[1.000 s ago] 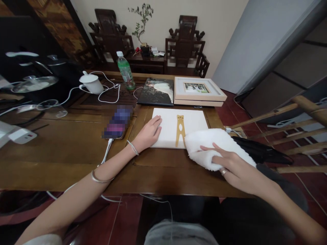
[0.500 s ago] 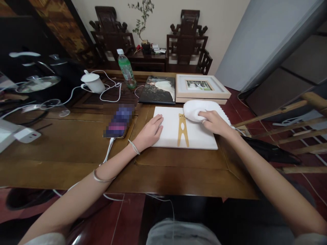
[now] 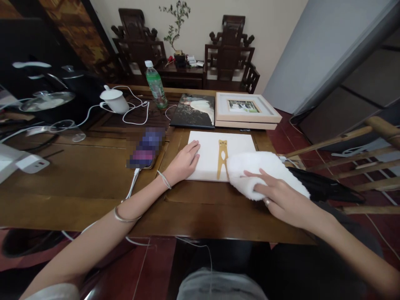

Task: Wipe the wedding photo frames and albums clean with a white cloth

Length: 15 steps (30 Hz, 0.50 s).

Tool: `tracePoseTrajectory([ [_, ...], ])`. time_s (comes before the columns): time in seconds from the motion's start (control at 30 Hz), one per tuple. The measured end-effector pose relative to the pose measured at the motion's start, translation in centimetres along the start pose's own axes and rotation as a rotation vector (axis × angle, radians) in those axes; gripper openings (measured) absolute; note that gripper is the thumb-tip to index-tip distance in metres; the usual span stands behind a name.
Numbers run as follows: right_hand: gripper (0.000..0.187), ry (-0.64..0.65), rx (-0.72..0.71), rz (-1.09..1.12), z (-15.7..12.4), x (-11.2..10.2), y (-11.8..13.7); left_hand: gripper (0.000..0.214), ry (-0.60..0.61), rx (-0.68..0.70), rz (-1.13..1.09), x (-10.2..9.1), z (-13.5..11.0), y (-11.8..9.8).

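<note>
A white rectangular panel [image 3: 204,160] lies flat on the table, with a gold two-legged piece [image 3: 222,146] on its face. My left hand [image 3: 183,160] rests flat on the panel's left edge, fingers stretched out. In my right hand [image 3: 278,193] is a fluffy white cloth [image 3: 268,164], gripped at a bunched fold. The cloth covers the panel's right front corner and hides part of the gold piece's right leg.
Behind the panel lie a dark picture panel [image 3: 193,112] and pale wooden picture frames [image 3: 264,109]. A green-labelled bottle [image 3: 156,87], a lidded white cup [image 3: 115,100] and a charging phone [image 3: 145,150] stand or lie to the left. Wooden rails [image 3: 339,137] are at right.
My right hand has drawn the cloth toward me and slightly right, from the panel's far right corner to its near right corner. My left hand has stayed in place.
</note>
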State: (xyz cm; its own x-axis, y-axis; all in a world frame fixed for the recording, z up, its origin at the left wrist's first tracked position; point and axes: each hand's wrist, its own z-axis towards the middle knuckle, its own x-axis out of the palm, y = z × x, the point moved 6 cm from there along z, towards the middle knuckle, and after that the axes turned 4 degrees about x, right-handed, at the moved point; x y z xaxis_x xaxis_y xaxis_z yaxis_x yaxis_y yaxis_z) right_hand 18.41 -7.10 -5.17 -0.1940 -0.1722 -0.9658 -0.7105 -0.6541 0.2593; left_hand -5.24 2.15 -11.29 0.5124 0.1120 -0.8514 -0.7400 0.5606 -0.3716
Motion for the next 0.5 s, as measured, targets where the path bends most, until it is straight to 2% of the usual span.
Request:
tracePoseTrajectory([
  [0.1, 0.038, 0.065, -0.009, 0.026, -1.0, -0.6, 0.9, 0.042, 0.002, 0.001, 0.002, 0.0, 0.0, 0.0],
  [0.2, 0.032, 0.057, 0.011, 0.041, -0.2, -1.0, 0.1, 0.043, 0.009, -0.001, 0.007, 0.0, 0.0, -0.1],
  [0.3, 0.031, 0.02, 0.039, 0.017, 2.0, -0.9, -2.3, 0.043, 0.014, -0.004, 0.013, 0.0, 0.1, -0.1],
  [0.5, 0.034, -0.094, 0.065, -0.055, 8.5, -0.4, -6.9, 0.044, 0.018, -0.005, 0.021, 0.0, 0.1, -0.1],
])
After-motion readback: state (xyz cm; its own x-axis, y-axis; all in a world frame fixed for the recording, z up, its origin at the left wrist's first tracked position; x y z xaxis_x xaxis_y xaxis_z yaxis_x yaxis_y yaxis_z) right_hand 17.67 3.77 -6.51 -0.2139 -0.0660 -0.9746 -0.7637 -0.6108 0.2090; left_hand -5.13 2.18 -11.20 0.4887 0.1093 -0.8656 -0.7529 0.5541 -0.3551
